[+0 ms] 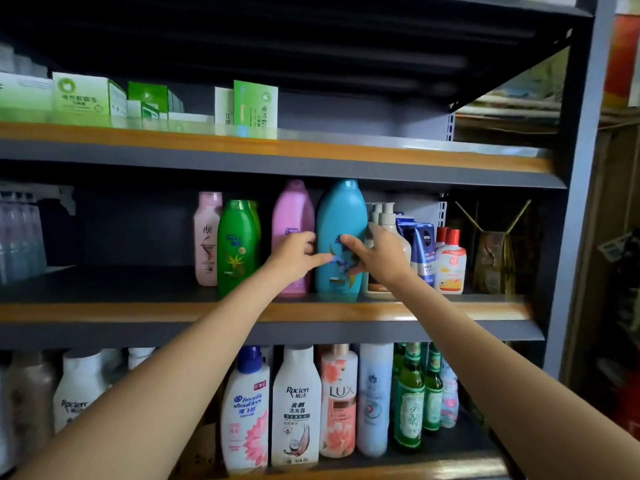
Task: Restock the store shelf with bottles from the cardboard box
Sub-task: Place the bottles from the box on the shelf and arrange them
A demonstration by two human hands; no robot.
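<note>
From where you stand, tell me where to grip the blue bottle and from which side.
Grip the blue bottle across its wide middle, coming from the front with a hand on each flank. It stands upright, hemmed by the pink bottle and pump bottles, and the shelf above blocks its cap. The left hand and right hand are already there.

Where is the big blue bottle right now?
The big blue bottle stands on the middle shelf, between the pink bottle and the white pump bottles, with both hands on it.

Single head-worn wide-angle view, facing the store shelf [277, 315] straight on at arm's reach, middle tier centred, side post at 3 o'clock.
</note>
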